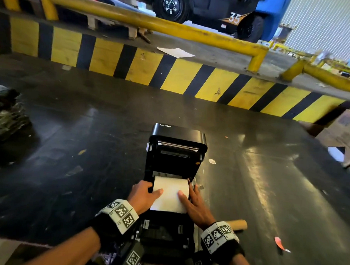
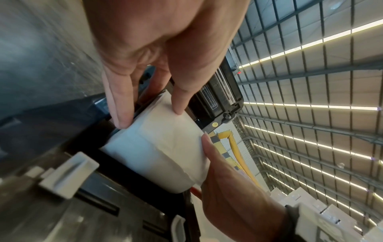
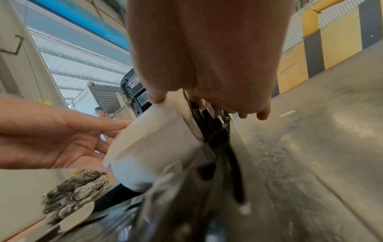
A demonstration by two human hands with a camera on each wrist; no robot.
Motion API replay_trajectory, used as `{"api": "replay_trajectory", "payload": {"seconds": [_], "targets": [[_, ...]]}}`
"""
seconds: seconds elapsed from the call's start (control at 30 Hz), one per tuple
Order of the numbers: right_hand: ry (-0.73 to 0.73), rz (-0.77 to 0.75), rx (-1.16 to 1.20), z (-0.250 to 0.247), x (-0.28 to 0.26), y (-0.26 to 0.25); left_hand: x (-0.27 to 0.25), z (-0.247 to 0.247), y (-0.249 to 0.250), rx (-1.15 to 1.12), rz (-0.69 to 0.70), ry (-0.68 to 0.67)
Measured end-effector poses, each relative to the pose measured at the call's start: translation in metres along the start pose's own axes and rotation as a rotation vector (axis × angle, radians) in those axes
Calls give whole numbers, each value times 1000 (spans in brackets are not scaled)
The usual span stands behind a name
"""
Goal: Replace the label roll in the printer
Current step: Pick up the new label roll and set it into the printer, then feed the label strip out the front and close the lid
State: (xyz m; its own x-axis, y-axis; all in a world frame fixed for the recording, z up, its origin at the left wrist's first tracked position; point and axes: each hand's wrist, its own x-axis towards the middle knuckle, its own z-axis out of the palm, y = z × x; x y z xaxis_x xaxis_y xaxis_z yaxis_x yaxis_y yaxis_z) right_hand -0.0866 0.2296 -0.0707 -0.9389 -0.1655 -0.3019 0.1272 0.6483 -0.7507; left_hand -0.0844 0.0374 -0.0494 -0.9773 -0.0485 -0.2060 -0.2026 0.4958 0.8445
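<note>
Nearest the wearer, both hands lie on the loose tail of the label roll (image 1: 170, 189), which sits in the open bay of the black printer (image 1: 176, 150) on the dark surface (image 1: 268, 176). The left hand (image 1: 145, 196) has its fingers laid fairly straight along the roll's left edge with the thumb on top of the sheet; the right hand (image 1: 195, 205) presses the right edge the same way, so the hands are spread apart across the paper rather than clenched on it. From here the risk is a crooked feed: uneven pressure from the two sides could skew the tail so it misses the side guides, or crease it. Whether the roll's core is seated in its holders is hidden under the paper, and probably worth checking, since a half-seated roll could jam once the raised lid (image 1: 178, 134) comes down. Further right lies a bare cardboard core (image 1: 238, 224), and beyond everything stands the yellow-and-black striped barrier (image 1: 172, 74).
</note>
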Motion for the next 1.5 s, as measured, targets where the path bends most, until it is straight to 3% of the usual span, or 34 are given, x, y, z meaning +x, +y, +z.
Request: {"api": "replay_trajectory", "payload": {"seconds": [0.2, 0.57, 0.73, 0.9, 1.0, 1.5], "targets": [[28, -54, 3, 7, -2, 8, -2, -1, -9, -15, 46, -1], [-15, -3, 28, 6, -2, 13, 2, -4, -12, 115, 69, 0], [214, 38, 278, 16, 1, 20, -4, -7, -12, 155, 78, 11], [469, -28, 203, 28, -13, 21, -16, -2, -16, 159, 72, 26], [527, 27, 171, 29, -18, 24, -19, -2, -19, 170, 68, 17], [478, 43, 143, 39, -40, 26, -29, 6, -33, 127, -20, 94]]}}
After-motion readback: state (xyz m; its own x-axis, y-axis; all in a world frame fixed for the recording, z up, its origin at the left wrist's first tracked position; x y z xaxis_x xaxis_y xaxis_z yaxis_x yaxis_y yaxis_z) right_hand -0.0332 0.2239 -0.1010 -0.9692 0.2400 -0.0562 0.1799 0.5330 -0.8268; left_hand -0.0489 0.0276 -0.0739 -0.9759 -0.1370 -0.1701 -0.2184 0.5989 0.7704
